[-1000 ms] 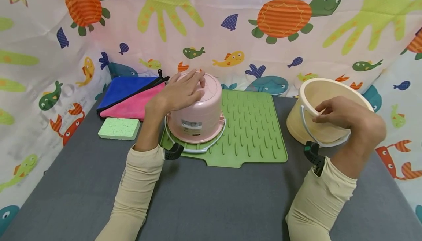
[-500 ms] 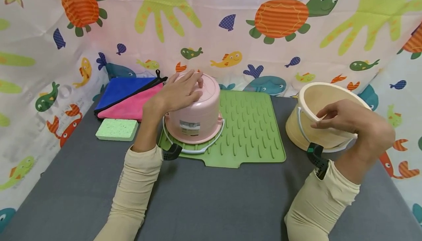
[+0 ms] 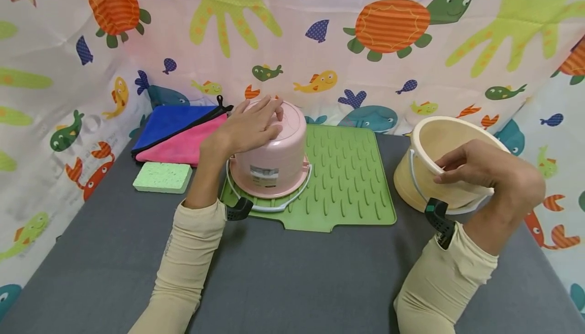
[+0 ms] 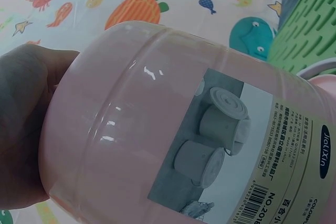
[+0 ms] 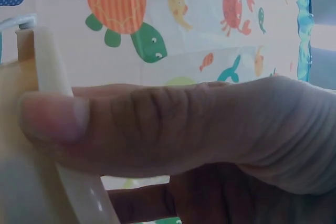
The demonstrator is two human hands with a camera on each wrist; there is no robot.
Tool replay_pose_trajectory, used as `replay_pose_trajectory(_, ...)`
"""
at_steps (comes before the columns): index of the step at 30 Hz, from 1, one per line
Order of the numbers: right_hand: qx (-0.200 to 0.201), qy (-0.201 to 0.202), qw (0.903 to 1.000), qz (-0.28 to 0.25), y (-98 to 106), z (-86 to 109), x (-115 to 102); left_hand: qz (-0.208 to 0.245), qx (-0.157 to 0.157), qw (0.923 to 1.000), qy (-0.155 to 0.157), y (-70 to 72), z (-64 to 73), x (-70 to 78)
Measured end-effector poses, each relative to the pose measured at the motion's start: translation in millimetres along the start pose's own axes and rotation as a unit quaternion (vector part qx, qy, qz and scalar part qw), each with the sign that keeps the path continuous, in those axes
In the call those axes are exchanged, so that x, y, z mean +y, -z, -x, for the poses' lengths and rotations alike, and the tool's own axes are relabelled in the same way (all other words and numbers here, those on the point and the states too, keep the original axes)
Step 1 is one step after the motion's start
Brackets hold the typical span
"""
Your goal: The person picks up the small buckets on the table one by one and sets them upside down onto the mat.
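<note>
An upside-down pink bucket [image 3: 265, 156] stands on a green ridged mat [image 3: 349, 181], its pale handle lying around the rim. My left hand [image 3: 249, 131] rests on the bucket's upturned base with the fingers spread. In the left wrist view, the bucket's labelled side [image 4: 115, 129] fills much of the picture, beside the left hand [image 4: 23, 124]. To the right of the mat, a cream bucket [image 3: 411, 184] has its mouth upward. My right hand [image 3: 491, 169] pinches its near rim, the thumb [image 5: 131, 129] on one face and the fingers partly hidden behind.
A folded blue and pink cloth [image 3: 183, 133] with black trim lies at the back left. In front of it sits a pale green sponge [image 3: 163, 177]. A printed curtain [image 3: 292, 29] borders the grey table [image 3: 320, 278] at the back and sides.
My right hand shifted slightly right, and the cream bucket's rim tipped a little toward me, mostly in the first half second. The left hand and pink bucket have stayed put.
</note>
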State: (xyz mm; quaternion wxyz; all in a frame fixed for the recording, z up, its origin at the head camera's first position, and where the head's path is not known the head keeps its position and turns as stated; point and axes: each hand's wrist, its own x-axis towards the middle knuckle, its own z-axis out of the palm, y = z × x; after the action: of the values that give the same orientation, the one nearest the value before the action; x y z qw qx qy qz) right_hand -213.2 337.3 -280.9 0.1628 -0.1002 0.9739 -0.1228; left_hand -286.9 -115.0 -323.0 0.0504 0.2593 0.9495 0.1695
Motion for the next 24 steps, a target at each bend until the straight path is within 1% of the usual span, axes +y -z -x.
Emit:
replay_pose_trajectory(2, 0.002, 0.001, 1.0000, -0.001, -0.2, 1.0, -1.0, 0.000, 0.001, 1.0000, 0.002, -0.1, 0.6, -0.2)
replay_pose_trajectory(7, 0.016, -0.021, 0.9996, 0.014, 2.5, 4.3, -1.3, 0.002, 0.003, 1.0000, 0.000, -0.1, 1.0, 0.2)
replay_pose_trajectory(10, 0.009, -0.034, 0.9993, 0.012, 4.0, 4.2, 0.1, 0.002, 0.004, 1.0000, -0.004, 0.0, 0.1, 0.9)
replay_pose_trajectory(14, -0.005, -0.026, 0.9995, 0.015, 3.3, 0.4, 0.8, 0.003, 0.004, 1.0000, -0.007, 0.2, -1.0, 2.0)
replay_pose_trajectory(18, -0.011, -0.004, 0.9998, 0.015, 0.8, -3.3, -0.9, 0.003, 0.003, 1.0000, -0.007, 0.9, -1.2, 2.8)
replay_pose_trajectory(20, -0.004, 0.002, 0.9999, 0.012, -0.1, -3.7, -1.9, 0.002, 0.002, 1.0000, -0.005, 1.2, -1.0, 2.6)
replay_pose_trajectory(24, 0.021, -0.002, 0.9998, 0.007, 1.1, -1.9, -2.4, -0.001, 0.001, 1.0000, -0.001, 0.7, 0.3, 1.5)
